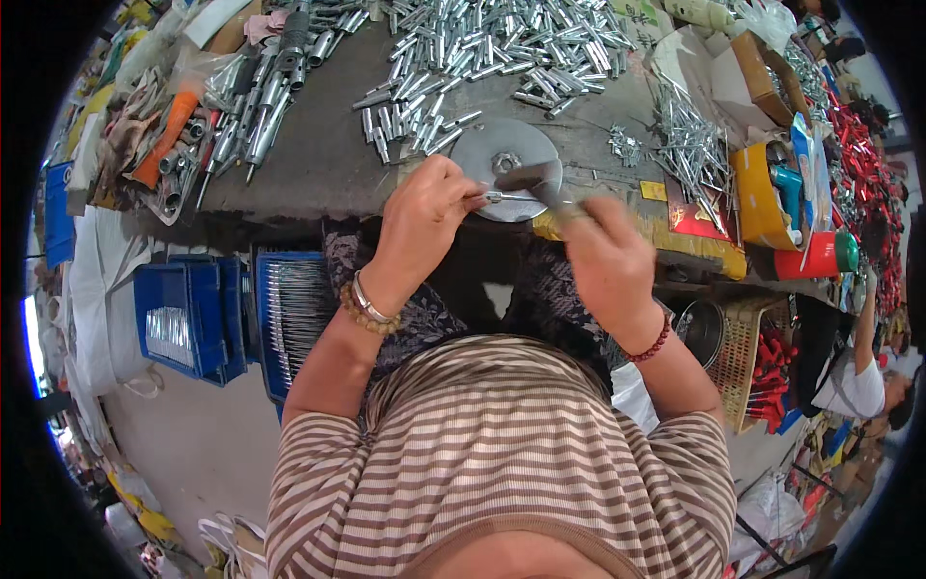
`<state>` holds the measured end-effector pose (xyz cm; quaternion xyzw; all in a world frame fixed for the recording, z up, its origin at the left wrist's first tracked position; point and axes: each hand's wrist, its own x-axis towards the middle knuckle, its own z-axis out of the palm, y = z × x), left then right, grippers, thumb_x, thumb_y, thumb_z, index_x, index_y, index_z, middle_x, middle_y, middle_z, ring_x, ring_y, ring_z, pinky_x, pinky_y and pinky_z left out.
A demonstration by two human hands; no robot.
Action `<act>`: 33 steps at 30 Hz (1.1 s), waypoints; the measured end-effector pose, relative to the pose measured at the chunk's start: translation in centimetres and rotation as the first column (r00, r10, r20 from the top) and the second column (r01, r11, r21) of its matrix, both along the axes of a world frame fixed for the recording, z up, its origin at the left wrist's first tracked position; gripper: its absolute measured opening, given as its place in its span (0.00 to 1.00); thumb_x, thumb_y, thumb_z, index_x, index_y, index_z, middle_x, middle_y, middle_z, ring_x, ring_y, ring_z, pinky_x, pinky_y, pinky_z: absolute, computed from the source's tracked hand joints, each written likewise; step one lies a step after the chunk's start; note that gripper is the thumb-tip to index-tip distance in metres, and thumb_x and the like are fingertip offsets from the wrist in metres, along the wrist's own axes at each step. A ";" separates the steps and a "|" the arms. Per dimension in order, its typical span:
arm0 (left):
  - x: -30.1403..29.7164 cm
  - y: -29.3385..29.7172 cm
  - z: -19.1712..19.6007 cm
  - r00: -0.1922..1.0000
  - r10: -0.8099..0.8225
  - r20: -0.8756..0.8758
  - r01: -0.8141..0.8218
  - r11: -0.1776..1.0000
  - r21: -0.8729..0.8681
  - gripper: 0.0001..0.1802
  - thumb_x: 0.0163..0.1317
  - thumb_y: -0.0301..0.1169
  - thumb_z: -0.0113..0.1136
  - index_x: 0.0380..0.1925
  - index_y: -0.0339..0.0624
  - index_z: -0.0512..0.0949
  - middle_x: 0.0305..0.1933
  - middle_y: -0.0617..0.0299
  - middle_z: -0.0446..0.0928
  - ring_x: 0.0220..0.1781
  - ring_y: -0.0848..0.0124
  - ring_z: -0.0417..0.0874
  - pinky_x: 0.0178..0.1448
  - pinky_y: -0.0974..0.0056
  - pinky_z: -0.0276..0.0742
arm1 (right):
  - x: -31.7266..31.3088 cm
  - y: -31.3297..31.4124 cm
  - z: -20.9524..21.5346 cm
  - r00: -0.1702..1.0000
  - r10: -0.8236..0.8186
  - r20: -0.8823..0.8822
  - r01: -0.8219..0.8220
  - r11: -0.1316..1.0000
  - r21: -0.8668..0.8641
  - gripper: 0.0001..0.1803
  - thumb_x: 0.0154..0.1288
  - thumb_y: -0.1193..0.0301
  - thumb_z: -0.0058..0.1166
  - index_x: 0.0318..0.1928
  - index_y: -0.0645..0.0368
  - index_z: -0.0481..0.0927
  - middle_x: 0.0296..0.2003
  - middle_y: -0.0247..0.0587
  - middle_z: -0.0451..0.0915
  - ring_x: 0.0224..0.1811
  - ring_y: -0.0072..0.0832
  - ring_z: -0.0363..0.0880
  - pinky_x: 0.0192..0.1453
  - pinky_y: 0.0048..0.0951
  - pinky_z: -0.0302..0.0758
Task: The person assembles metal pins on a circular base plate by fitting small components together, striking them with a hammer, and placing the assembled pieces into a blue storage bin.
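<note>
My left hand (427, 209) is closed, its fingertips pinching a slim shiny metal rod (514, 198) level over the near part of a round grey metal disc (479, 145). My right hand (610, 253) is wrapped round the handle of a hammer, smeared by motion. The dark hammer head (529, 178) is over the disc, just above the rod; whether they touch I cannot tell. A raised nut-like piece (504, 162) sits at the disc's middle. Beyond the disc lies a big heap of silvery metal sleeves (502, 48).
Thin metal rods (690, 135) and small metal pins (624, 145) lie right of the disc. Farther right stand a yellow container (761, 193) and a red cup (805, 257). Tools and an orange handle (174, 135) crowd the left. Blue bins (183, 352) hold metal parts below.
</note>
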<state>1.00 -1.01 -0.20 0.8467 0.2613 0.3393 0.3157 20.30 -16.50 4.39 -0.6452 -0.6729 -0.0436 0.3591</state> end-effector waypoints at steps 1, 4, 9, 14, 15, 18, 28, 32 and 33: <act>0.1 -0.1 0.3 1.000 0.014 0.001 -0.014 1.000 0.011 0.07 0.61 0.23 0.71 0.39 0.39 0.87 0.37 0.58 0.77 0.40 0.59 0.82 0.44 0.58 0.79 | -0.1 -0.2 -0.3 0.997 0.034 0.063 -0.027 0.994 -0.107 0.12 0.67 0.79 0.60 0.49 0.53 0.86 0.39 0.42 0.79 0.31 0.45 0.83 0.33 0.43 0.79; 0.3 0.0 0.8 1.000 0.030 -0.008 -0.029 0.999 0.032 0.05 0.61 0.26 0.72 0.37 0.41 0.87 0.37 0.58 0.78 0.39 0.57 0.83 0.43 0.55 0.78 | 0.0 0.3 -0.1 1.000 -0.012 0.005 0.013 0.984 -0.179 0.13 0.67 0.78 0.60 0.51 0.52 0.86 0.38 0.43 0.78 0.33 0.45 0.83 0.33 0.43 0.79; -0.4 -0.2 1.0 0.998 0.029 -0.051 -0.028 1.000 0.012 0.05 0.61 0.27 0.72 0.37 0.42 0.87 0.37 0.59 0.78 0.39 0.57 0.83 0.43 0.55 0.78 | 1.2 2.7 1.1 0.989 -0.054 -0.139 0.022 0.974 -0.224 0.15 0.66 0.76 0.63 0.52 0.55 0.86 0.38 0.43 0.78 0.37 0.47 0.82 0.40 0.46 0.79; -0.8 -0.2 0.8 0.998 0.001 -0.055 -0.005 0.997 -0.076 0.07 0.61 0.24 0.72 0.40 0.40 0.88 0.38 0.60 0.76 0.41 0.63 0.81 0.45 0.60 0.77 | 1.3 3.9 0.3 0.975 0.003 0.222 0.004 1.000 -0.031 0.13 0.62 0.74 0.66 0.48 0.54 0.85 0.37 0.41 0.80 0.39 0.45 0.81 0.42 0.45 0.79; -0.7 -0.2 0.7 0.998 0.005 -0.055 -0.009 0.997 -0.077 0.07 0.61 0.24 0.72 0.40 0.40 0.88 0.38 0.60 0.76 0.41 0.63 0.81 0.45 0.60 0.77 | 0.5 3.4 0.6 0.963 0.002 0.269 0.009 0.999 -0.041 0.12 0.61 0.73 0.67 0.45 0.54 0.84 0.36 0.40 0.80 0.40 0.44 0.81 0.42 0.44 0.79; -0.7 -0.5 0.4 1.000 0.022 -0.022 -0.023 0.998 -0.065 0.08 0.60 0.24 0.72 0.41 0.41 0.89 0.39 0.60 0.76 0.41 0.63 0.81 0.45 0.60 0.77 | -0.9 1.9 -0.2 0.988 -0.069 0.136 0.104 0.957 -0.272 0.10 0.61 0.71 0.69 0.41 0.55 0.83 0.36 0.41 0.80 0.44 0.44 0.81 0.44 0.44 0.78; 0.0 -5.8 0.0 0.958 0.231 0.171 -0.103 0.831 -0.546 0.20 0.74 0.26 0.63 0.64 0.43 0.79 0.43 0.57 0.86 0.33 0.73 0.81 0.35 0.66 0.77 | -2.5 0.1 -1.3 0.731 -0.197 -0.653 -0.258 0.806 -0.532 0.13 0.67 0.72 0.65 0.47 0.64 0.80 0.24 0.49 0.78 0.25 0.41 0.78 0.31 0.39 0.72; -0.3 -6.1 -0.5 0.917 0.289 0.275 0.081 0.540 -0.838 0.28 0.79 0.28 0.56 0.76 0.43 0.65 0.45 0.60 0.87 0.31 0.82 0.78 0.30 0.73 0.73 | -3.9 0.1 -1.6 0.619 -0.237 -0.749 -0.341 0.778 -0.528 0.13 0.68 0.73 0.65 0.49 0.64 0.80 0.23 0.47 0.77 0.24 0.37 0.76 0.31 0.37 0.71; -0.7 -6.1 -0.4 0.904 0.324 0.279 0.082 0.507 -0.858 0.30 0.76 0.27 0.61 0.75 0.42 0.65 0.43 0.60 0.87 0.31 0.81 0.79 0.31 0.73 0.73 | -4.3 0.2 -1.6 0.655 -0.227 -0.721 -0.316 0.784 -0.534 0.13 0.68 0.74 0.65 0.50 0.64 0.79 0.24 0.48 0.78 0.24 0.36 0.76 0.32 0.37 0.71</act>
